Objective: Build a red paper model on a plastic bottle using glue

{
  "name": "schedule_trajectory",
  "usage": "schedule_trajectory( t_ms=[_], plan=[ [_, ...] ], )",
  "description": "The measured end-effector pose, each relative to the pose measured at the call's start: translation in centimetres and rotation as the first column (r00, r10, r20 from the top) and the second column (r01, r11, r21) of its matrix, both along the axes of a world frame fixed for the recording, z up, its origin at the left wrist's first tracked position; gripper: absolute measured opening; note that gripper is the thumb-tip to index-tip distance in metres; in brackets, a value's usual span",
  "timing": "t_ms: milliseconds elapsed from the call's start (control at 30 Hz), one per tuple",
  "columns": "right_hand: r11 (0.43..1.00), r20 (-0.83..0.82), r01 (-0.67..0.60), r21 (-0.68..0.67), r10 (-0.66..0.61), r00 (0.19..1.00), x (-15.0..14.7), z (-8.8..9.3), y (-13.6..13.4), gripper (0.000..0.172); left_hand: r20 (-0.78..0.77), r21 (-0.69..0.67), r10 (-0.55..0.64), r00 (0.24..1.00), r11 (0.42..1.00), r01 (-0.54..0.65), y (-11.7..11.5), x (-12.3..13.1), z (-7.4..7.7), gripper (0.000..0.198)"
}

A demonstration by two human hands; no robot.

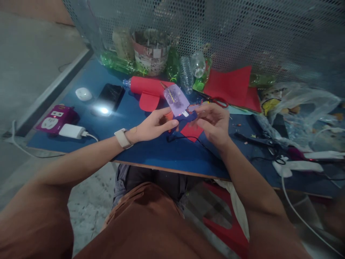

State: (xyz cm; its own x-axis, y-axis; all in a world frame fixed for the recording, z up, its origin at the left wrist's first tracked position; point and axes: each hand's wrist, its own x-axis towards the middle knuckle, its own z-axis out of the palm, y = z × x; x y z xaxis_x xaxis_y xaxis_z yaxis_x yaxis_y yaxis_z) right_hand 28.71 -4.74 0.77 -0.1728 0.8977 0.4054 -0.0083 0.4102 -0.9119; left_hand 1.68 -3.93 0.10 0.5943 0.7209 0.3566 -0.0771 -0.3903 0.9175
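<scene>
My left hand [155, 124] is closed around a small dark blue tool [188, 117] with a white label, shaped like a glue gun. A black cord [201, 143] runs from below it to the right. My right hand [214, 122] is at the tool's right end, fingers bent and pressed together; what lies between them is too small to make out. Just beyond the hands lies a purple card [176, 99] with a dark speckled patch. Under them is a piece of red paper [192, 131]. Behind is a bottle wrapped in red paper [145, 85].
A phone [111, 96] with its light on, a white case [83, 94] and a purple power socket [52, 120] with a charger lie left. Plastic bottles [186, 73] and a pot [151, 55] line the mesh. Red-handled scissors [219, 102], red sheets [229, 84] and a plastic bag [299, 115] sit right.
</scene>
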Motion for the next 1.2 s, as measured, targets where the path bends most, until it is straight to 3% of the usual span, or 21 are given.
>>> schedule_trajectory(
  t_ms=[433,533,667,833,1000,1100,1200],
  plan=[
    [1.0,-0.007,-0.019,0.023,0.019,1.0,0.0,-0.4,0.1,0.042,0.003,0.002,-0.047,0.999,0.999,0.047,0.2,0.0,0.2,0.054],
    [1.0,0.015,-0.028,-0.01,0.029,0.999,0.1,-0.3,0.2,0.049,-0.003,0.004,-0.041,0.999,0.999,0.041,0.0,0.0,0.3,0.055],
    [0.983,0.01,-0.158,-0.09,0.159,0.987,-0.4,-0.2,0.2,0.063,-0.051,0.015,-0.009,0.999,1.0,0.01,-0.1,0.0,0.2,0.058],
    [0.995,0.069,0.014,-0.103,-0.007,0.998,-1.2,-0.6,0.1,0.05,-0.103,-0.005,0.044,0.994,0.999,-0.045,0.1,0.3,-0.3,0.063],
    [0.989,-0.04,0.09,-0.117,-0.096,0.995,0.1,-0.5,1.5,0.05,-0.081,-0.059,0.009,0.997,0.998,-0.014,0.1,0.3,-0.1,0.068],
    [0.993,-0.076,0.097,-0.074,-0.102,0.992,1.3,0.0,2.2,0.054,-0.141,0.012,0.016,0.99,1.0,-0.015,0.0,0.2,0.0,0.07],
    [0.994,-0.068,0.11,-0.025,-0.112,0.991,1.9,0.4,2.3,0.058,-0.274,0.226,0.077,0.959,0.974,-0.013,0.1,0.1,-0.6,0.062]
  ],
)
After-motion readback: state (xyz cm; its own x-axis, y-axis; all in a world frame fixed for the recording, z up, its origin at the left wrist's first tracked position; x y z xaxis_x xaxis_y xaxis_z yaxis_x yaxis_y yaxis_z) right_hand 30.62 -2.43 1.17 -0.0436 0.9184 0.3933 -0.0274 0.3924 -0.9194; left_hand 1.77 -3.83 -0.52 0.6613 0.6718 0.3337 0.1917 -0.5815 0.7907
